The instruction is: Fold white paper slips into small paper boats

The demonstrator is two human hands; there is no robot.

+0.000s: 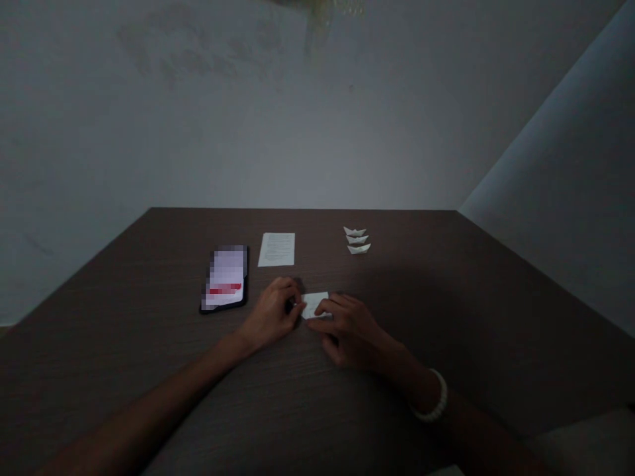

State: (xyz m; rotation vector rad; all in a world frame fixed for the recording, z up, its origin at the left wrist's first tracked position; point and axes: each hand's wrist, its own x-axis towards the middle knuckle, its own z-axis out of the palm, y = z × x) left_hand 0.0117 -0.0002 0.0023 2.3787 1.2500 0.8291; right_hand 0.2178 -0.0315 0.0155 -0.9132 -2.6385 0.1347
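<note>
A small piece of folded white paper (313,303) lies on the dark table between my two hands. My left hand (278,304) pinches its left edge, thumb and fingers curled together. From the right, my right hand (350,324) rests over the paper's lower right part, its fingers stretched out and touching the surface. A pale beaded bracelet (439,400) circles my right wrist. Beyond the hands, three small folded paper boats (357,240) sit in a column, one behind another.
Behind my left hand lies a stack of printed paper sheets (276,250). To its left is a phone (226,277) with its screen lit. The brown table (173,238) meets a grey wall (307,145) at its far edge; another wall slants on the right.
</note>
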